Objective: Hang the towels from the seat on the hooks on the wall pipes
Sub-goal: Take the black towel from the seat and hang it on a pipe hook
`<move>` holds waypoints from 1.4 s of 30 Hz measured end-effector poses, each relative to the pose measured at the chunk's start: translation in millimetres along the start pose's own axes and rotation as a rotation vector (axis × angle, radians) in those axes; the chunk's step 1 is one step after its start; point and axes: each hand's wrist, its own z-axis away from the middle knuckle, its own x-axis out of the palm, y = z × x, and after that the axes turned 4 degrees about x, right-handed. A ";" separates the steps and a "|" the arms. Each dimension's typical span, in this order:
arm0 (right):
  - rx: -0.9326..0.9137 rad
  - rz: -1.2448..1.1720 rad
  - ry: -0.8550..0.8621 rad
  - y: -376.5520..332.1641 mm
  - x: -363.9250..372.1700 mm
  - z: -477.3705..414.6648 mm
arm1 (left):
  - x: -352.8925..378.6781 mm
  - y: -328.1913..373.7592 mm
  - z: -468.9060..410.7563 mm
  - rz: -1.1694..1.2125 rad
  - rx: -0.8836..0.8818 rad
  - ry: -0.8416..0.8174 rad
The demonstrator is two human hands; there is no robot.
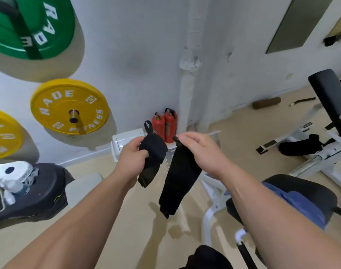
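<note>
My left hand (131,159) grips a bunched black towel (153,150) whose hanging loop sticks up above my fingers. My right hand (199,150) pinches the top corner of a second black towel (177,185), which hangs long and straight below it. Straight ahead a white wrapped wall pipe (187,90) carries a small metal hook (195,60); another hook (229,55) sits on the wall to its right. Both hooks are bare. At lower right the dark seat (293,185) holds a blue towel (295,202).
Two red fire extinguishers (165,126) and a white box (125,141) stand at the foot of the wall. Yellow (68,105) and green (28,24) weight plates hang on the left wall. A white bench frame (320,152) stands to the right, with another black cloth (299,145) on it.
</note>
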 end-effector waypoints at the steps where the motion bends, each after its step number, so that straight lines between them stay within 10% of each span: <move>1: 0.007 0.022 -0.010 0.2 8.8 -5.7 | -2.3 0.6 -3.6 0.015 0.005 -0.008; 20: 0.023 -0.205 -0.293 4.1 -19.7 -209.8 | 41.9 35.0 -154.6 0.164 -0.117 -0.258; 31: 0.068 -0.105 -0.395 15.8 -52.4 -321.0 | 41.8 49.2 -301.8 0.152 -0.062 0.234; 42: -0.057 -0.031 -0.096 -30.1 -42.8 -431.1 | 36.6 81.3 -415.0 0.236 0.043 -0.325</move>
